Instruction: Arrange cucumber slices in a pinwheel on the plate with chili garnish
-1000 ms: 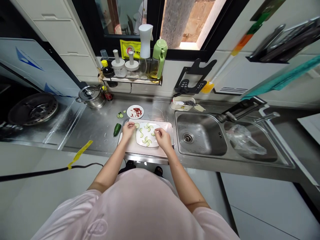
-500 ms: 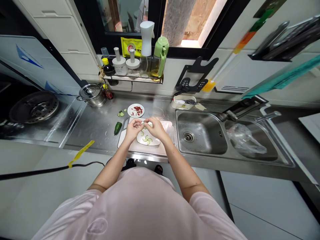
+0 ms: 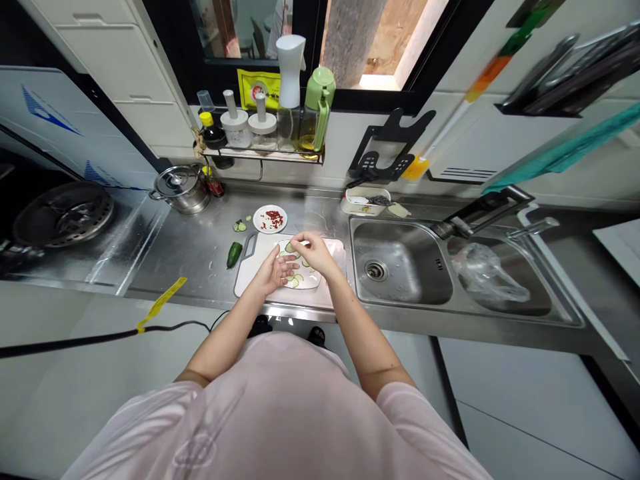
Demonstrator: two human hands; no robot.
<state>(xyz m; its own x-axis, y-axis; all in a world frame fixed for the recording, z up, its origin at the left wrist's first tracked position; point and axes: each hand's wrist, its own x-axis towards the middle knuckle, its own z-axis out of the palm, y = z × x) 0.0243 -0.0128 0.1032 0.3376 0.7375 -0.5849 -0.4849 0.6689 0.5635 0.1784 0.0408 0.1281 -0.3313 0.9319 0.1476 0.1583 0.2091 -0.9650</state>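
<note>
A white plate (image 3: 306, 281) with several thin green-edged cucumber slices lies on the pale cutting board (image 3: 247, 270). My left hand (image 3: 274, 272) is at the plate's left side, palm turned up and fingers apart, with nothing seen in it. Over the plate's upper part, my right hand (image 3: 314, 253) pinches a cucumber slice (image 3: 290, 247) between thumb and fingertips. Behind the board stands a small round plate (image 3: 259, 220) of chopped red pieces. A cut cucumber (image 3: 234, 255) rests left of the board, with a few cucumber pieces (image 3: 239, 226) behind it.
To the right is a double sink (image 3: 400, 267) with a plastic bag (image 3: 485, 273) in its right basin. A lidded pot (image 3: 181, 190) and a sauce bottle stand at the back left. Above, a wall shelf (image 3: 265, 155) holds jars and bottles. A pan (image 3: 63, 213) sits far left.
My hands have moved apart from each other. My left hand has opened and shifted down, palm up. My right hand remains over the plate. The whole view has shifted slightly.
</note>
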